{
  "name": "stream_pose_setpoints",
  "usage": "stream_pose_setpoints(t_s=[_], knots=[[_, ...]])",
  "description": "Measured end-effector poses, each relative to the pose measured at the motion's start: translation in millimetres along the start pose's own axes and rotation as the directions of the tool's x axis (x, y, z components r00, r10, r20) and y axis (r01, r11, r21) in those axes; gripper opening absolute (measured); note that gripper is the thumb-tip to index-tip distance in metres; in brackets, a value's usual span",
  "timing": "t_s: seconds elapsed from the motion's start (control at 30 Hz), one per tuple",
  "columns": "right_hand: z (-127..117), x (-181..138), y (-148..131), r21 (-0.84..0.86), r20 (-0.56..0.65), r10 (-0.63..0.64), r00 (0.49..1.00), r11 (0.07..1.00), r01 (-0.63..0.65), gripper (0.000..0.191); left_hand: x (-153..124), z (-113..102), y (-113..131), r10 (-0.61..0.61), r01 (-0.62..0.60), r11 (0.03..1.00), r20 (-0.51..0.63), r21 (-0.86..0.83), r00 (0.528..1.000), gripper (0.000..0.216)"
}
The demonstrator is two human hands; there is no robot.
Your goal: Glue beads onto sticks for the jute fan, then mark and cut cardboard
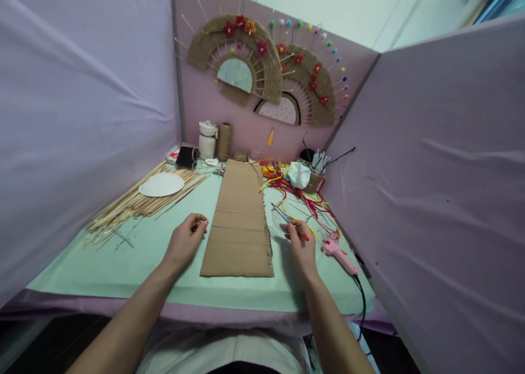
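Note:
A long strip of corrugated cardboard (pixel 240 221) lies flat on the green tabletop, running away from me, its right edge ragged. Just off its left edge is my left hand (pixel 189 237), fingers curled in; whether anything small is between them I cannot make out. To the right of the cardboard, my right hand (pixel 301 243) is closed around a pair of scissors (pixel 283 214) with a red handle and metal blades pointing away to the far left. Neither hand appears to touch the cardboard.
Thin sticks (pixel 143 204) with a white oval (pixel 161 184) cover the left. A pink glue gun (pixel 339 253) with a black cord lies right. Red and yellow pipe cleaners (pixel 287 185), a jar (pixel 208 140) and twine spool (pixel 224 141) stand behind. Fan-shaped decorations (pixel 266 73) hang on the back panel.

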State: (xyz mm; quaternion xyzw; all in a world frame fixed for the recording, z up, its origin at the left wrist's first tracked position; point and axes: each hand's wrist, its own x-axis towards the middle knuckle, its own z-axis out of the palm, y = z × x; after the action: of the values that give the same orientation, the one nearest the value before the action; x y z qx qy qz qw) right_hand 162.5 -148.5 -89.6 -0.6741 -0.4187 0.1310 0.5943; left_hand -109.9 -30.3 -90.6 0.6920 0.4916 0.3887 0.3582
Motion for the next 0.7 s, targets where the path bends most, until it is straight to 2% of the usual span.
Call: stream_pose_setpoints(t_s=[0.13,0.27,0.33,0.53,0.7], knots=[[-14,37,2,-0.36,-0.034,-0.1,0.994,0.929,0.081,0.025,0,-1,4,-0.006,0.006,0.999,0.012,0.033,1.0,0.028],[-25,83,2,-0.591,-0.086,-0.073,0.994,0.807,0.009,0.033,0,-1,6,-0.005,0.004,0.999,0.015,0.044,1.0,0.029],[-25,100,4,-0.692,-0.047,-0.032,0.998,0.722,-0.009,0.034,0,-1,5,-0.008,0.007,0.999,0.019,0.049,1.0,0.029],[-12,119,21,-0.857,0.171,0.122,0.978,0.509,0.086,0.029,-2,-1,2,0.015,-0.016,0.999,0.028,0.04,0.999,0.026],[0,127,21,-0.879,0.28,0.18,0.943,0.444,0.176,0.035,-4,-1,0,0.035,-0.035,0.999,0.013,0.033,0.999,0.023]])
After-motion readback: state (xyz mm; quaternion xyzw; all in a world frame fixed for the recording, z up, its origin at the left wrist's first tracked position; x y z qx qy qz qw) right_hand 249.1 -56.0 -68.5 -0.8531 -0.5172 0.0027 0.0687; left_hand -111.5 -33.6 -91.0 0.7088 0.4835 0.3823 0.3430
